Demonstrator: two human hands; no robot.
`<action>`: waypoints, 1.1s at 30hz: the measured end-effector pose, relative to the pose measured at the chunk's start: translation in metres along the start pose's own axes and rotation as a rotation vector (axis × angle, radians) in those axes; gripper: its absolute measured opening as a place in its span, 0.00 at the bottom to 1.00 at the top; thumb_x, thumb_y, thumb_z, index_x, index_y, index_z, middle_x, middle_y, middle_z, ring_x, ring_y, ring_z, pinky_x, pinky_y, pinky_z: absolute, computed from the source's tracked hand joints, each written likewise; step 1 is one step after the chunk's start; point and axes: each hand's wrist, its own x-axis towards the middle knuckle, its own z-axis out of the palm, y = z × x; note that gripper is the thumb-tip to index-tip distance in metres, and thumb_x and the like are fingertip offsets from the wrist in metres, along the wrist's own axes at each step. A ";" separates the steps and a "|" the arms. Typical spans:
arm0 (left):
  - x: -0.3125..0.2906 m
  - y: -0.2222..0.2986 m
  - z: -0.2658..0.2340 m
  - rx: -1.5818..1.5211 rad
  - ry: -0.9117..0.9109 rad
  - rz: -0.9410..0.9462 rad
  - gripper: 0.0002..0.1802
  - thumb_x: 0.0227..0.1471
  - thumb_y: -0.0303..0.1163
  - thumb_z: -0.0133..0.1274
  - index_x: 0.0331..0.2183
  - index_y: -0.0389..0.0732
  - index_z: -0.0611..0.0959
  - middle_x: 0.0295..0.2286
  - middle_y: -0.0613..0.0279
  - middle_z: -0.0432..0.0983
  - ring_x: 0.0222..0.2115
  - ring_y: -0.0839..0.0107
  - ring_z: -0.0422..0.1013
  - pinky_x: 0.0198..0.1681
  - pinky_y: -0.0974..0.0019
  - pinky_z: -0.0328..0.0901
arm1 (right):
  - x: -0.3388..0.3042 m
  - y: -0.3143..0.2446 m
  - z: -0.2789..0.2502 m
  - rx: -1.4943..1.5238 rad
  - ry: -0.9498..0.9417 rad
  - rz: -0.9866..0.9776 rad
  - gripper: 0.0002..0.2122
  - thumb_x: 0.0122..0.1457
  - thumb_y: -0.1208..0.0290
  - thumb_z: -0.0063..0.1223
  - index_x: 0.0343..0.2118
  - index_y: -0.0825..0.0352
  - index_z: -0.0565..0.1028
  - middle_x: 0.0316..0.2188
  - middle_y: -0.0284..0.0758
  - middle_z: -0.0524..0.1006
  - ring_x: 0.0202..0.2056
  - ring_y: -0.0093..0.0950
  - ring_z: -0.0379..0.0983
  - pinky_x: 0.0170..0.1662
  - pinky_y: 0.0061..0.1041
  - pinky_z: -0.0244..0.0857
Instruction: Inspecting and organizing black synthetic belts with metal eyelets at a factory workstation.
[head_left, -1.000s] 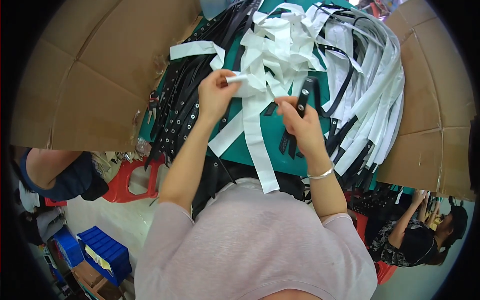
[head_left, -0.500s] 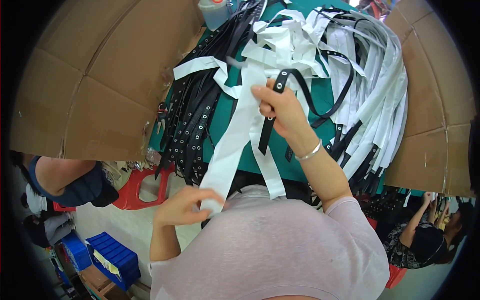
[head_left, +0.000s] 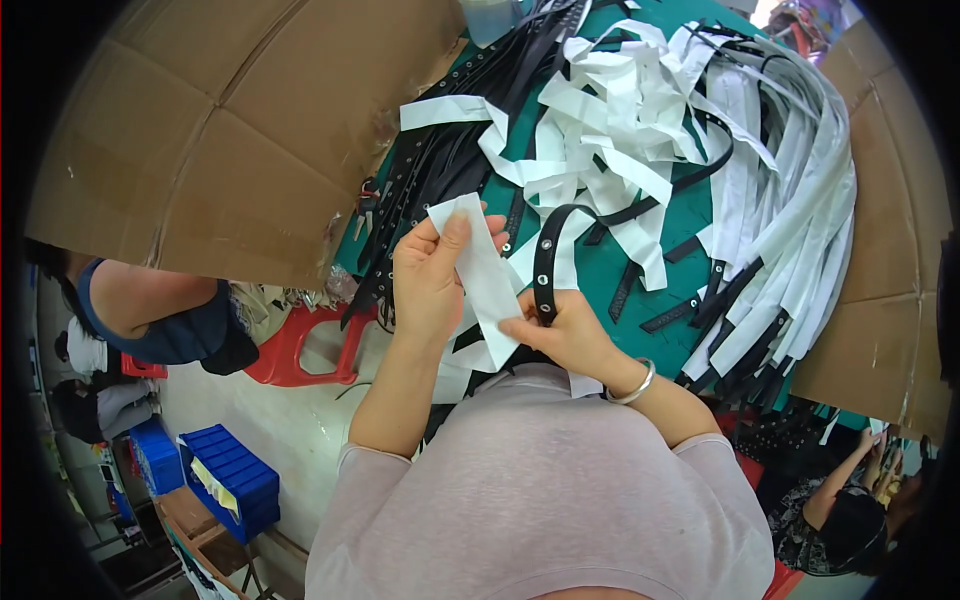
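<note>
My left hand [head_left: 432, 275] is closed on the upper part of a white paper strip [head_left: 482, 275], thumb on top. My right hand [head_left: 565, 335] pinches the lower end of that strip and also holds a black strap [head_left: 545, 258] with metal eyelets. From my right hand the strap arches up and runs away to the right, toward a heap of loose white paper strips [head_left: 610, 110] on the green table. Whether the held strip is stuck to the strap is hidden by my fingers.
Black eyeletted straps [head_left: 440, 150] lie at the left beside keys [head_left: 366, 205]. White-backed straps [head_left: 800, 190] are bundled at the right. Cardboard walls [head_left: 250, 130] flank the green table [head_left: 650, 325]. A red stool [head_left: 300, 350], blue crates [head_left: 235, 480] and other people are beyond.
My left hand has come up from near my waist and now grips the white strip higher up. My right hand has moved down toward me with the strap. The camera view has shifted.
</note>
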 end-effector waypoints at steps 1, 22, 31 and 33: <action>-0.001 -0.001 0.000 -0.081 0.048 -0.035 0.16 0.55 0.35 0.49 0.40 0.32 0.76 0.30 0.52 0.77 0.31 0.67 0.76 0.34 0.66 0.72 | -0.004 -0.003 -0.004 0.034 -0.028 0.001 0.08 0.50 0.72 0.58 0.28 0.72 0.75 0.16 0.25 0.69 0.19 0.13 0.61 0.23 0.15 0.55; -0.038 -0.034 0.011 0.408 -0.226 -0.048 0.08 0.38 0.12 0.57 0.27 0.30 0.83 0.24 0.55 0.79 0.26 0.74 0.75 0.30 0.77 0.68 | -0.014 -0.059 -0.061 0.962 0.197 -0.645 0.14 0.65 0.55 0.27 0.45 0.53 0.65 0.14 0.26 0.56 0.13 0.14 0.44 0.14 0.13 0.41; -0.045 -0.037 0.013 0.490 -0.232 -0.137 0.09 0.37 0.11 0.55 0.26 0.30 0.83 0.23 0.58 0.79 0.25 0.77 0.74 0.30 0.77 0.68 | 0.006 -0.058 -0.034 0.704 0.195 -0.639 0.16 0.66 0.53 0.24 0.47 0.56 0.60 0.15 0.30 0.60 0.14 0.14 0.45 0.16 0.12 0.42; -0.044 -0.034 0.016 0.512 -0.253 -0.160 0.10 0.37 0.11 0.53 0.27 0.30 0.83 0.24 0.57 0.79 0.26 0.76 0.74 0.30 0.77 0.69 | 0.008 -0.058 -0.034 0.717 0.191 -0.658 0.15 0.66 0.54 0.24 0.47 0.56 0.59 0.15 0.30 0.61 0.14 0.14 0.45 0.16 0.12 0.42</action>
